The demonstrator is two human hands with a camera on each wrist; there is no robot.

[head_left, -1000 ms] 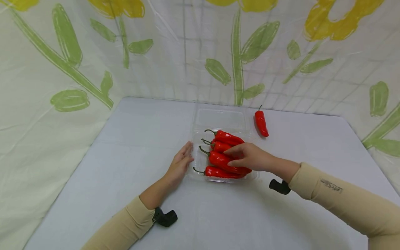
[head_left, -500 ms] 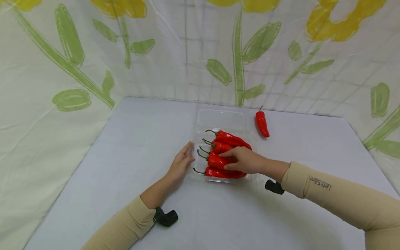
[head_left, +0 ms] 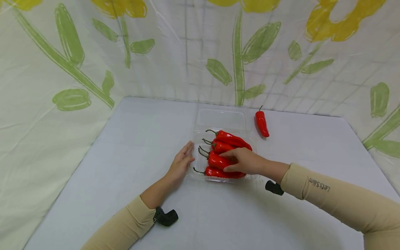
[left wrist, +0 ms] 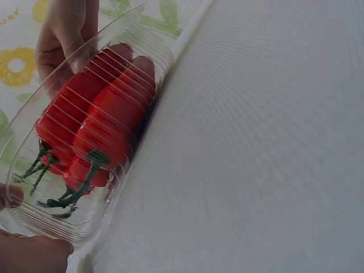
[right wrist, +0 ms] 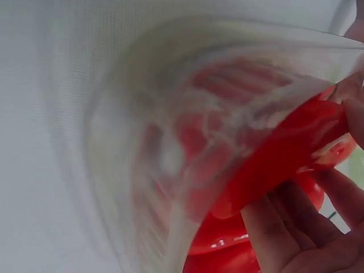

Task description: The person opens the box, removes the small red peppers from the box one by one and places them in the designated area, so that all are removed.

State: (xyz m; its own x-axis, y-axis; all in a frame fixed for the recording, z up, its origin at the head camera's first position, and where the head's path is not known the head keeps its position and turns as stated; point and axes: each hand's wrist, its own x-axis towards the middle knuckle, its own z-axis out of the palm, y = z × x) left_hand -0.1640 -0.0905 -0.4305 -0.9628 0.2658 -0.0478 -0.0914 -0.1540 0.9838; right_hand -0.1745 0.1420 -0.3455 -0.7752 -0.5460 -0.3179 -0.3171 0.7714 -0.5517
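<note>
A clear plastic clamshell box point(left wrist: 62, 227) lies opened, its lid point(head_left: 222, 118) folded back toward the wall. Several red peppers lie in it side by side, green stems toward the left. My right hand point(head_left: 248, 161) reaches in from the right and grips one red pepper point(head_left: 215, 159) between thumb and fingers, above the nearest pepper point(head_left: 214, 172). In the right wrist view the fingers curl about that pepper point(right wrist: 290, 148) beside the clear wall. My left hand point(head_left: 180, 163) rests against the box's left end with fingers straight.
One more red pepper point(head_left: 261, 124) lies outside the box at the back right. The white table point(head_left: 140, 139) meets a hanging flower-print sheet point(head_left: 168, 69) at its back edge. Dark wrist devices point(head_left: 166, 217) sit on both forearms.
My right hand has shifted slightly left, and the gripped pepper now lies closer among the others. The far pepper's tip has come into sight. My left hand stays at the box's end.
</note>
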